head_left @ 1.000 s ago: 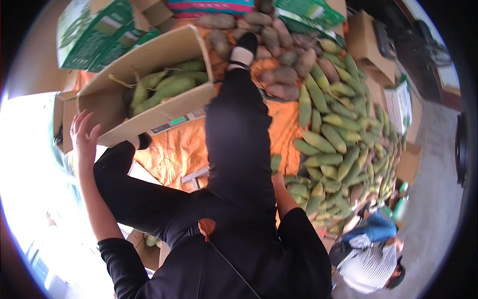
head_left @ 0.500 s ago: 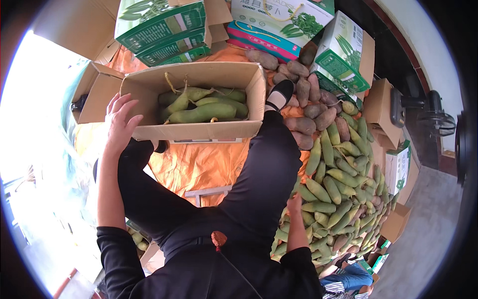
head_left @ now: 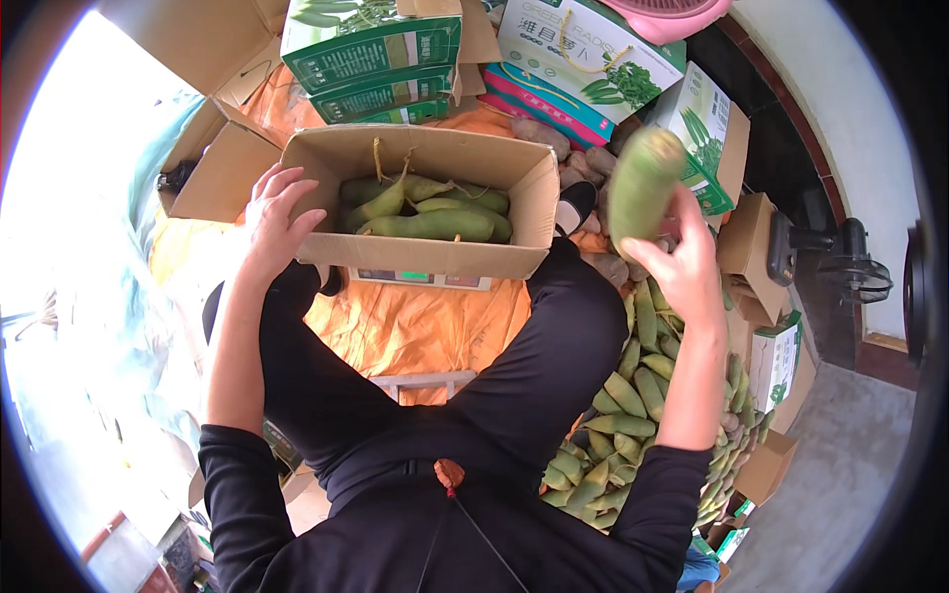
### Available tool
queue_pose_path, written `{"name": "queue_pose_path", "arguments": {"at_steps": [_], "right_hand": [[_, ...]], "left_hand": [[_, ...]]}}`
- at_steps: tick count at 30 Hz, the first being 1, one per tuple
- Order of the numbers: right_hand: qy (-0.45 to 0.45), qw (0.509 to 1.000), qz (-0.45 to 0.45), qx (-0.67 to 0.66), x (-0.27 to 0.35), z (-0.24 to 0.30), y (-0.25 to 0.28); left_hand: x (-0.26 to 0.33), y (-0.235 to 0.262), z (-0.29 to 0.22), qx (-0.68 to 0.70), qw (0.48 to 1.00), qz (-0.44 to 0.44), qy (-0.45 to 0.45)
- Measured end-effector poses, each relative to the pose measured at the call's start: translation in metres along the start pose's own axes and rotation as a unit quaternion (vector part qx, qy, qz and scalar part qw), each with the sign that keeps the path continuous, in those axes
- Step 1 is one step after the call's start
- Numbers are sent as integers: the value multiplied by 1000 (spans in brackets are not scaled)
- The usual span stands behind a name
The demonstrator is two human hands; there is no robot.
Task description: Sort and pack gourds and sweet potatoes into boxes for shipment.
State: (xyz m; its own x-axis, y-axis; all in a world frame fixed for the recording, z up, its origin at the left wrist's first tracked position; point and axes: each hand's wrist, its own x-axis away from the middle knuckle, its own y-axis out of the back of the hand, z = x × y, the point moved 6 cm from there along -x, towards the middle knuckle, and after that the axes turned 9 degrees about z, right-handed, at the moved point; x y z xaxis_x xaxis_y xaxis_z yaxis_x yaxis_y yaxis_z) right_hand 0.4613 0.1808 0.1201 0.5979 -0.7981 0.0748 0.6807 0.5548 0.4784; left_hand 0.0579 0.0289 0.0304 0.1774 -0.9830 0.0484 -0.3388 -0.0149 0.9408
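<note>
A green radish (head_left: 641, 188), slightly blurred, is gripped in my right hand (head_left: 682, 267) to the right of an open cardboard box (head_left: 425, 255). Inside the box lie several green radishes (head_left: 430, 225), some with stringy root tails. At the box's left end, my left hand (head_left: 277, 222) rests against the corner with its fingers apart. Beneath the box, part of a scale (head_left: 420, 278) with a lit green display shows between my feet.
A large heap of green radishes (head_left: 633, 425) spreads along my right side, with reddish-brown roots (head_left: 542, 136) beyond it. Printed radish cartons (head_left: 381, 74) stand behind the box. A pink basket (head_left: 672, 18) is at the far right, near a small black fan (head_left: 858, 267). Orange sheeting (head_left: 415, 331) covers the floor.
My right hand has come up from the heap with a green radish in it. My left hand stays at the box's left end. The whole view has shifted slightly, bringing in the pink basket.
</note>
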Motion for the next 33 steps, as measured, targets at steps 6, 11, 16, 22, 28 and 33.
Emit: {"name": "queue_pose_path", "arguments": {"at_steps": [6, 11, 16, 22, 28, 33], "right_hand": [[153, 968, 149, 133, -69, 69, -88], [155, 940, 204, 224, -105, 42, -156], [141, 976, 101, 132, -112, 20, -140], [59, 994, 60, 62, -93, -3, -82], [-19, 998, 46, 45, -73, -24, -58], [-13, 999, 51, 11, -74, -43, -62]], "left_hand": [[0, -3, 9, 8, 1000, -11, -8], [-3, 0, 7, 3, 1000, -18, -16], [2, 0, 16, 6, 1000, -22, -4], [3, 5, 18, 0, 999, -36, 8], [2, 4, 15, -2, 999, -33, 7], [1, 4, 18, -9, 999, -53, -4]]}}
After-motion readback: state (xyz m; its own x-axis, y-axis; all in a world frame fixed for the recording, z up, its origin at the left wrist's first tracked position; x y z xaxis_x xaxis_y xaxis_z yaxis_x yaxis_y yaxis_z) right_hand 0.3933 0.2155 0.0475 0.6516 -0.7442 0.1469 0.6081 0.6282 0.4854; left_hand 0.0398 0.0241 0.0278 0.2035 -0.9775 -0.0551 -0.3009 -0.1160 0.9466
